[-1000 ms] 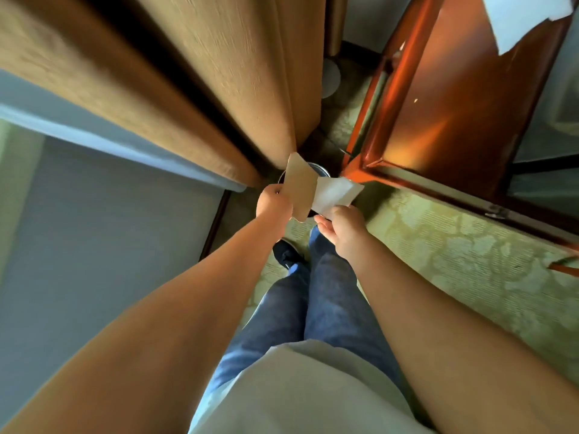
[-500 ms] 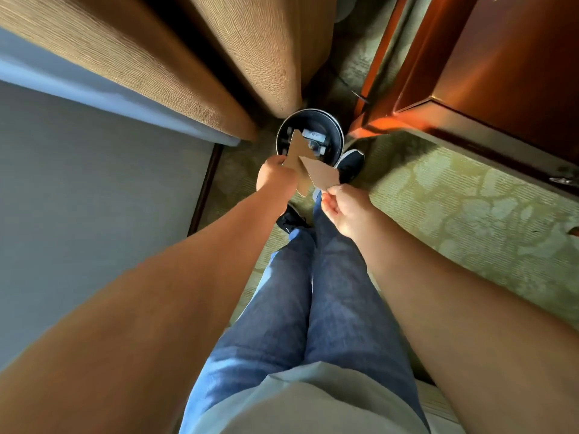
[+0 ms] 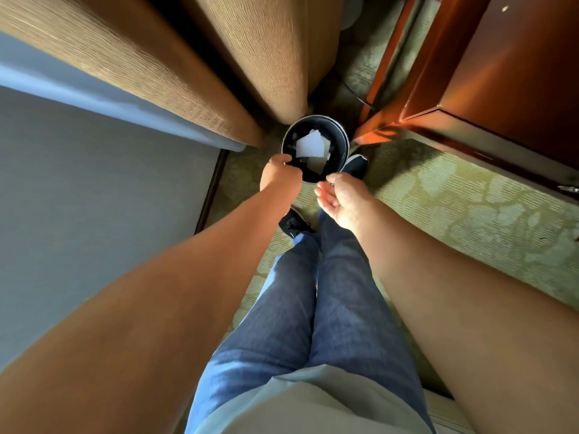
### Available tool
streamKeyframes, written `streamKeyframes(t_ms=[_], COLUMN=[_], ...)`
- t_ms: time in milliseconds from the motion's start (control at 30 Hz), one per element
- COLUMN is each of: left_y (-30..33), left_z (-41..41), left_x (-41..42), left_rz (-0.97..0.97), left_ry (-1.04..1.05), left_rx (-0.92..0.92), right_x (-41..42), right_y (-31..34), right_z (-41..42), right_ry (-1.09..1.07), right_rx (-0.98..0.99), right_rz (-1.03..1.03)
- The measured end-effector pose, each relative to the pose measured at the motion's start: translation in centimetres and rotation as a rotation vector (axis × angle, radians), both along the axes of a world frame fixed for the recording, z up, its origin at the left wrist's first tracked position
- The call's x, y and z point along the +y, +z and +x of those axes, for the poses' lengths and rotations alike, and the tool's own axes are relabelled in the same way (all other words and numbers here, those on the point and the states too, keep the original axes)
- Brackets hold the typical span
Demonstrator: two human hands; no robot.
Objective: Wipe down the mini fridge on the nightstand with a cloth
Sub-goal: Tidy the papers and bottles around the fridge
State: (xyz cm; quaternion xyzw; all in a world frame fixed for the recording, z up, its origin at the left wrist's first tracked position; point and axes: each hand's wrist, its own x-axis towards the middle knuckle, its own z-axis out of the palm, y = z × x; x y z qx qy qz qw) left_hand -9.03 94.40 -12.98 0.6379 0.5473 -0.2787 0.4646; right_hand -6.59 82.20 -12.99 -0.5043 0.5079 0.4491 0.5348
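Carpeted floor (image 3: 454,208) of a bedroom, patterned green, seen from above; the landmark is the round black wastebasket (image 3: 340,137) standing on it. The left hand (image 3: 279,173) sits at the near-left rim of the wastebasket, fingers curled; whether it grips the rim or merely overlaps it cannot be told. The right hand (image 3: 341,197) hangs just short of the near rim, palm up, fingers relaxed and holding nothing. Inside the wastebasket lie pale paper scraps (image 3: 310,145). Just right of it is one dark shoe (image 3: 355,167); nearer the viewer than the wastebasket is the other shoe (image 3: 293,225), with blue jeans (image 3: 313,308) below. Beyond the wastebasket hang tan curtains (image 3: 250,57); to its left lies a grey bed surface (image 3: 94,198); to its right stands red-brown wooden furniture (image 3: 501,89), which may be the nightstand.

The mini fridge and the cloth are not in view, and neither hand holds a cloth, so wiping appears not to have begun.

Risks, as judged:
- The wastebasket stands close to the forward shoe; a step or a tug at the rim could tip it and spill the scraps onto the floor.
- Turning away empty-handed, the person may reach the fridge with nothing to wipe with.
- The gap between the bed and the furniture is narrow; a quick turn could knock an arm against the wooden edge.
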Motion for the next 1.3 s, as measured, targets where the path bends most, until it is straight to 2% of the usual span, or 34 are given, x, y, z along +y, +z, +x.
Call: streamKeyframes(t_ms=[200,600,767,1033,1300], left_y=[4.8,15.4,17.2,17.6,16.1], left_z=[3.5,15.7,21.4,30.5,39.2], left_x=[-0.8,-5.4,-9.0,-14.3,-16.1], left_rz=[0.013,-0.028,-0.017,-0.124,0.191], left_ry=[-0.046,-0.196,-0.383,-0.429,-0.982], left_rx=[-0.128,-0.372,-0.455,-0.484,-0.5], right_x=[-0.2,-3.5,-7.0,-11.4,-11.8], right_y=[4.4,15.1,16.8,16.8,14.9], right_z=[2.6,13.1,18.1,24.9,32.0], right_ry=[0.011,-0.034,-0.06,0.18,0.2], right_rx=[-0.088,-0.337,-0.415,-0.633,-0.566], right_rz=[0.031,0.059,0.059,-0.413,-0.626])
